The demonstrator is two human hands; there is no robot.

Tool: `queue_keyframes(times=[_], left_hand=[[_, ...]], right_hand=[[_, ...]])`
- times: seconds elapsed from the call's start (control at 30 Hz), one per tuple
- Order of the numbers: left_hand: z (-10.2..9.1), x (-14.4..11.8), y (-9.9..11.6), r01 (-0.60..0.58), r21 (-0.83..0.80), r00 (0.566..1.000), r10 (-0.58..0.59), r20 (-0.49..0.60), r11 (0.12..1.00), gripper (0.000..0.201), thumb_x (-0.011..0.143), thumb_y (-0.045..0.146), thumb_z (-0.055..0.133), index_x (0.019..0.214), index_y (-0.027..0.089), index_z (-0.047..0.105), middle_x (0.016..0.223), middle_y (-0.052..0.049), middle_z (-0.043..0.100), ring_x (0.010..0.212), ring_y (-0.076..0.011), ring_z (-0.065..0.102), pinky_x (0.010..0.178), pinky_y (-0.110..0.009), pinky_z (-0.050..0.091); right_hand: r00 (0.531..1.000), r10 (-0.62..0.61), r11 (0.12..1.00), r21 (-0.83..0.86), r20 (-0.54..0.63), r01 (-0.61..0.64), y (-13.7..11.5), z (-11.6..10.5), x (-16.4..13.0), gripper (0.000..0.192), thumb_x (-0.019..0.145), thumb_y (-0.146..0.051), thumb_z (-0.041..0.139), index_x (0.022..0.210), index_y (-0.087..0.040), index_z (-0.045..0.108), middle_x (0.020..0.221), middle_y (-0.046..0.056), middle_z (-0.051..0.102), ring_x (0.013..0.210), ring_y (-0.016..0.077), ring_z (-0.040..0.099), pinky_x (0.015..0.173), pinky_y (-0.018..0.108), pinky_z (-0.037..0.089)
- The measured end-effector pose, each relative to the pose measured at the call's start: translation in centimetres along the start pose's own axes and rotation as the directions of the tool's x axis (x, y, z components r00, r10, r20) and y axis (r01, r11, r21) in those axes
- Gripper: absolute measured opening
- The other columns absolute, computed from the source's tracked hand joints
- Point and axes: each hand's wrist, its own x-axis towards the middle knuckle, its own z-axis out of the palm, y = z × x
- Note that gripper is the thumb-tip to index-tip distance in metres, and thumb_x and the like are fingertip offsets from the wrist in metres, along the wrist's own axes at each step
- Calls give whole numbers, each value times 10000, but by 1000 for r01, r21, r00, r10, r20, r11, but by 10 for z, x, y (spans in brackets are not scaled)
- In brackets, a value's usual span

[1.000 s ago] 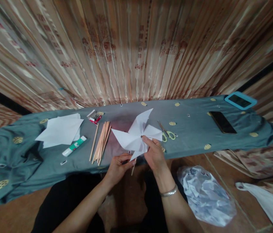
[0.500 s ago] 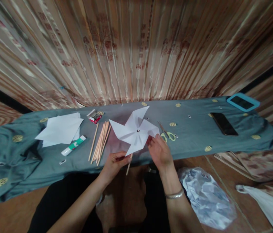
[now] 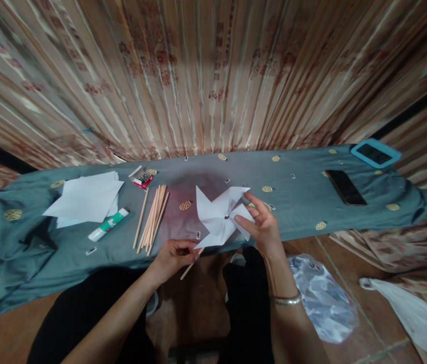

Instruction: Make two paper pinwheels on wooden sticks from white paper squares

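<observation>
A white paper pinwheel [image 3: 219,216] with a small metal pin at its centre is held over the near edge of a teal cloth-covered table [image 3: 304,212]. Its thin wooden stick [image 3: 191,264] slants down toward me, pinched in my left hand [image 3: 171,258]. My right hand [image 3: 262,227] grips one of the right blades between thumb and fingers, partly hiding the scissors behind it. A silver bracelet sits on my right wrist.
On the table lie a bundle of wooden sticks [image 3: 151,217], a glue stick [image 3: 107,224], a stack of white paper [image 3: 84,198], a small red box [image 3: 142,180], a black phone [image 3: 345,187] and a blue-cased device [image 3: 375,153]. Plastic bags [image 3: 321,298] lie on the floor at right. A striped curtain hangs behind.
The pinwheel has turned and tilted, its stick now slanting more to the left. My right hand moved from the lower blade edge up onto a right blade.
</observation>
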Motion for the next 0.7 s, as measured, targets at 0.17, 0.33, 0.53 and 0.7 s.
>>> queue_keyframes(times=[0.17,0.33,0.53,0.7], left_hand=[[-1,2,-6,-31,43,999,31,13,999,181,660,303,764,756,149,771,762,-40,692,707,-148,575,654,-235,434],[3,3,2,-32,75,999,31,7,997,188,647,300,761,743,138,765,725,-37,670,715,-153,563,651,-235,416],[6,5,7,-26,93,1000,26,1,995,187,639,314,754,696,137,753,658,-15,639,658,-139,539,638,-238,403],[8,7,7,-1,40,1000,1,-9,999,209,613,317,771,711,134,757,657,-23,654,649,-139,543,617,-234,404]], right_hand=[[999,23,999,-24,24,-23,2,0,0,646,585,-237,855,1179,-245,600,787,-15,737,660,155,671,603,264,549],[1000,9,999,-31,-16,-10,4,1,0,693,562,-235,866,1196,-241,585,773,-24,729,624,146,655,581,261,543],[996,8,1000,3,-86,-8,3,2,-1,813,547,-227,878,1279,-251,527,808,-7,745,664,177,682,630,297,568],[988,42,998,61,-146,-33,1,1,0,832,527,-219,880,1276,-243,519,787,-5,743,646,177,682,621,306,573]])
